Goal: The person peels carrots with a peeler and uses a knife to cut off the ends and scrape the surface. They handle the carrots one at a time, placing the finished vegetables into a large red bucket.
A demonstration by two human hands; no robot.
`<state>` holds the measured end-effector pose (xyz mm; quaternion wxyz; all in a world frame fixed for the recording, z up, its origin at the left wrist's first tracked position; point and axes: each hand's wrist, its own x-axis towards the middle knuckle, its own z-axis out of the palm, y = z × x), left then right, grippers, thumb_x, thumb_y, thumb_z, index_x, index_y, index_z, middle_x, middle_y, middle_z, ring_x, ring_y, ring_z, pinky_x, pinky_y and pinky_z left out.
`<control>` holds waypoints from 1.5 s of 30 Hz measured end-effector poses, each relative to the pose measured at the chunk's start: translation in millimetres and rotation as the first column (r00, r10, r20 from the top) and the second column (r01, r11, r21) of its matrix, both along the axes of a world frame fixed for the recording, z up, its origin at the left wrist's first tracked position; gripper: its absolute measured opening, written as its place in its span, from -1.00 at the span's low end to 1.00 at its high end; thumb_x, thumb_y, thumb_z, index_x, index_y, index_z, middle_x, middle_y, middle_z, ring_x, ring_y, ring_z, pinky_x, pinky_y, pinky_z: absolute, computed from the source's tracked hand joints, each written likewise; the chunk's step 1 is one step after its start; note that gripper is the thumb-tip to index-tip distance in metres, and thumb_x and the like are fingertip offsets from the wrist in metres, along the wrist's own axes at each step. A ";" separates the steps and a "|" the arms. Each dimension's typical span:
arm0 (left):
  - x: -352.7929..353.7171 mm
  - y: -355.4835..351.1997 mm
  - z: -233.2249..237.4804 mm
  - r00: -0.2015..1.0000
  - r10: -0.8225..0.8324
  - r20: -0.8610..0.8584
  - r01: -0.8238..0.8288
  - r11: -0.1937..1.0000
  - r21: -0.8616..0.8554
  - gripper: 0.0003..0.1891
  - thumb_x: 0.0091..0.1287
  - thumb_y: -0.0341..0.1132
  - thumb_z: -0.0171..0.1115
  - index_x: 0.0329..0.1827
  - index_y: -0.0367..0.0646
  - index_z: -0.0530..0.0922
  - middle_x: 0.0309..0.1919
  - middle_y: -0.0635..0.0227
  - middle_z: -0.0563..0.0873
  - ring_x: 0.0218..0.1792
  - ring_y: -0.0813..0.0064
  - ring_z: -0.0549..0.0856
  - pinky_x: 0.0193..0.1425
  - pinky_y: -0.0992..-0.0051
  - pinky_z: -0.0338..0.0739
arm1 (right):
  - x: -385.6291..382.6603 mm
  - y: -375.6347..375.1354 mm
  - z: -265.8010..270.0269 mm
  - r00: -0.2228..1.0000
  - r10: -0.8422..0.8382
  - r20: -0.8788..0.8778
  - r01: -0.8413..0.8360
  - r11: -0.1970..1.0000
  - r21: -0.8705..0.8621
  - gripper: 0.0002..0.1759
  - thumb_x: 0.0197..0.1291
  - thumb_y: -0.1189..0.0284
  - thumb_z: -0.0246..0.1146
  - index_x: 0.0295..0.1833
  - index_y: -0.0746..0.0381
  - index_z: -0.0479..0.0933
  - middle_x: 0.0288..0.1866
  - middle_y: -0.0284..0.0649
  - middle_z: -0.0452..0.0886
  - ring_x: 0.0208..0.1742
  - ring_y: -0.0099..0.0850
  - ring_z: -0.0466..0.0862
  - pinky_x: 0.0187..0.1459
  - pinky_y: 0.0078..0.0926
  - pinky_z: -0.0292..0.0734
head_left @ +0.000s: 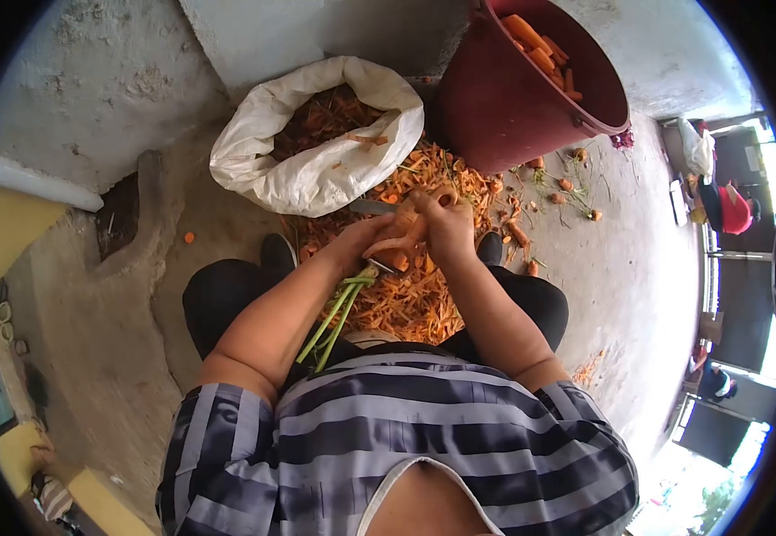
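Observation:
My right hand [446, 228] is closed around a carrot [444, 194], its thick end showing past the fingers. My left hand [363, 241] is closed and meets the right one over the peelings. The blade of a knife [372, 206] sticks out beside the left fingers; the grip on its handle is mostly hidden. Below the left hand, a bunch of green stalks [343, 308] hangs toward my lap, with a short metal edge by their top. Orange peelings [406, 304] heap up between my legs under both hands.
A white sack [317, 192] with rolled rim, holding peelings, stands ahead. Right of it, a dark red bucket [504, 112] contains peeled carrots [540, 55]. Cut carrot tops [567, 184] are scattered on the concrete floor. Other people [734, 210] are far right, with a wall ahead.

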<state>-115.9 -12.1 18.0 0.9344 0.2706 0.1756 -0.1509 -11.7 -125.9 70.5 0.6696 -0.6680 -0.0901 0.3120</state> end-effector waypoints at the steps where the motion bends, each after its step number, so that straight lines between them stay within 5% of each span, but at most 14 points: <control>1: 0.2 -0.9 3.7 0.998 0.027 -0.053 -0.026 0.999 0.020 -0.62 0.35 -0.12 -0.05 0.01 -0.27 0.42 -0.22 0.27 0.62 -0.27 0.47 0.64 -0.18 0.49 0.57 | 7.1 4.4 -1.8 0.993 -0.109 -0.055 0.108 0.994 -0.025 -0.80 -0.03 0.43 0.30 -0.37 0.30 0.43 -0.55 -0.31 0.44 -0.57 -0.55 0.42 -0.55 -0.63 0.32; 3: -2.8 -5.4 12.0 0.984 0.077 -0.162 -0.068 0.996 0.063 -0.61 0.34 -0.12 -0.03 0.02 -0.28 0.41 -0.21 0.26 0.61 -0.26 0.46 0.64 -0.15 0.49 0.57 | 30.9 12.5 16.5 0.934 -0.346 -0.090 0.316 0.917 -0.245 -0.78 -0.02 0.43 0.29 -0.32 0.33 0.44 -0.52 -0.29 0.46 -0.56 -0.54 0.43 -0.52 -0.62 0.34; 7: -7.3 -9.1 3.0 0.992 0.065 -0.108 -0.068 0.997 -0.024 -0.54 0.29 -0.08 0.07 0.07 -0.29 0.38 -0.10 0.18 0.57 -0.12 0.40 0.60 -0.10 0.44 0.55 | 129.8 -25.0 -47.1 0.807 -0.579 0.118 0.588 0.807 -0.058 -0.77 0.02 0.44 0.29 -0.29 0.31 0.41 -0.45 -0.24 0.46 -0.53 -0.51 0.44 -0.56 -0.55 0.38; 10: -6.8 -2.8 4.8 0.997 0.048 -0.056 -0.050 0.998 -0.040 -0.54 0.29 -0.08 0.07 0.07 -0.29 0.38 -0.10 0.17 0.57 -0.09 0.40 0.59 -0.12 0.43 0.56 | 117.4 -26.6 -29.5 0.811 -0.583 -0.048 0.585 0.807 0.077 -0.77 0.02 0.43 0.29 -0.30 0.31 0.41 -0.47 -0.23 0.45 -0.56 -0.50 0.44 -0.60 -0.55 0.36; 15: -2.7 0.2 0.4 0.999 0.009 -0.053 -0.009 1.000 0.009 -0.58 0.35 -0.06 -0.08 0.06 -0.21 0.41 -0.21 0.22 0.60 -0.18 0.43 0.62 -0.16 0.48 0.56 | 2.2 5.2 22.5 0.928 -0.322 -0.186 0.355 0.915 0.190 -0.78 0.00 0.42 0.30 -0.37 0.32 0.41 -0.53 -0.25 0.45 -0.58 -0.48 0.46 -0.56 -0.57 0.39; 18: -1.8 -5.1 13.0 0.985 0.014 -0.172 0.015 0.986 0.167 -0.61 0.37 -0.08 -0.12 0.04 -0.21 0.43 -0.20 0.23 0.61 -0.19 0.44 0.63 -0.15 0.49 0.55 | -3.3 -3.9 -6.4 0.996 0.058 0.063 -0.056 0.998 -0.037 -0.79 -0.01 0.46 0.26 -0.32 0.36 0.44 -0.55 -0.25 0.49 -0.61 -0.51 0.45 -0.55 -0.58 0.36; 21: -3.9 -9.7 -2.0 0.984 0.074 -0.164 -0.058 0.993 0.099 -0.62 0.35 -0.11 -0.08 0.00 -0.23 0.44 -0.21 0.25 0.61 -0.23 0.46 0.63 -0.15 0.48 0.55 | 16.6 6.2 -8.5 0.973 -0.159 -0.168 0.159 0.987 -0.014 -0.80 -0.02 0.47 0.27 -0.34 0.37 0.45 -0.55 -0.24 0.50 -0.62 -0.51 0.45 -0.55 -0.57 0.36; 25: -7.5 -9.0 -2.4 0.991 0.052 -0.124 -0.046 0.998 0.047 -0.62 0.33 -0.11 -0.03 -0.01 -0.27 0.44 -0.25 0.26 0.62 -0.29 0.50 0.63 -0.20 0.47 0.57 | 112.0 -16.7 -51.3 0.836 -0.513 0.197 0.533 0.844 -0.063 -0.79 -0.02 0.45 0.30 -0.31 0.32 0.46 -0.50 -0.21 0.48 -0.56 -0.49 0.49 -0.59 -0.55 0.35; 28: -5.6 -4.4 1.9 0.990 0.038 -0.134 -0.038 0.999 0.007 -0.61 0.34 -0.14 -0.03 0.04 -0.29 0.40 -0.16 0.23 0.59 -0.20 0.45 0.63 -0.12 0.46 0.55 | 140.9 -40.5 -52.9 0.732 -0.680 0.034 0.681 0.729 -0.067 -0.83 0.01 0.46 0.28 -0.34 0.30 0.44 -0.53 -0.24 0.45 -0.58 -0.50 0.47 -0.59 -0.56 0.35; 32: 0.1 -4.6 -22.5 0.994 0.078 -0.074 -0.090 0.979 -0.181 -0.60 0.34 -0.13 -0.03 0.06 -0.29 0.39 -0.12 0.23 0.58 -0.18 0.45 0.62 -0.09 0.46 0.54 | 69.9 -26.8 -14.6 0.867 -0.489 -0.097 0.498 0.858 0.130 -0.82 0.03 0.44 0.27 -0.38 0.28 0.41 -0.54 -0.26 0.45 -0.61 -0.50 0.42 -0.60 -0.58 0.35; 34: -2.1 -3.1 -10.9 0.996 0.065 -0.063 -0.069 0.996 -0.060 -0.61 0.35 -0.13 -0.05 0.05 -0.28 0.40 -0.15 0.24 0.60 -0.20 0.46 0.63 -0.11 0.47 0.54 | 17.0 -13.0 9.2 0.946 -0.303 -0.116 0.319 0.933 0.168 -0.81 0.03 0.43 0.27 -0.41 0.29 0.42 -0.53 -0.26 0.46 -0.61 -0.50 0.42 -0.60 -0.58 0.34; 38: -2.8 -8.2 -14.1 0.998 0.007 -0.055 -0.006 1.000 0.027 -0.61 0.35 -0.11 -0.06 0.03 -0.27 0.42 -0.19 0.25 0.61 -0.24 0.47 0.63 -0.14 0.49 0.54 | -9.4 -8.4 -11.0 0.981 0.054 0.184 -0.055 0.999 -0.001 -0.81 0.00 0.40 0.29 -0.45 0.28 0.47 -0.54 -0.30 0.49 -0.59 -0.56 0.44 -0.59 -0.62 0.32; 40: -3.8 -11.1 -16.6 0.992 0.056 -0.115 -0.052 0.998 0.039 -0.60 0.35 -0.09 -0.05 0.03 -0.27 0.43 -0.21 0.26 0.61 -0.26 0.48 0.63 -0.16 0.50 0.55 | 6.9 2.0 4.6 0.994 -0.088 0.067 0.100 0.977 -0.187 -0.81 -0.02 0.39 0.28 -0.44 0.30 0.48 -0.58 -0.33 0.48 -0.60 -0.57 0.42 -0.59 -0.61 0.30; 45: -6.9 -15.8 -18.1 0.993 -0.008 -0.114 0.009 1.000 0.010 -0.58 0.34 -0.09 -0.05 0.06 -0.28 0.41 -0.16 0.25 0.60 -0.24 0.42 0.63 -0.13 0.49 0.55 | 125.8 -29.7 -59.6 0.863 -0.423 0.276 0.478 0.861 -0.176 -0.86 0.00 0.52 0.27 -0.40 0.34 0.44 -0.62 -0.31 0.45 -0.65 -0.54 0.42 -0.59 -0.55 0.31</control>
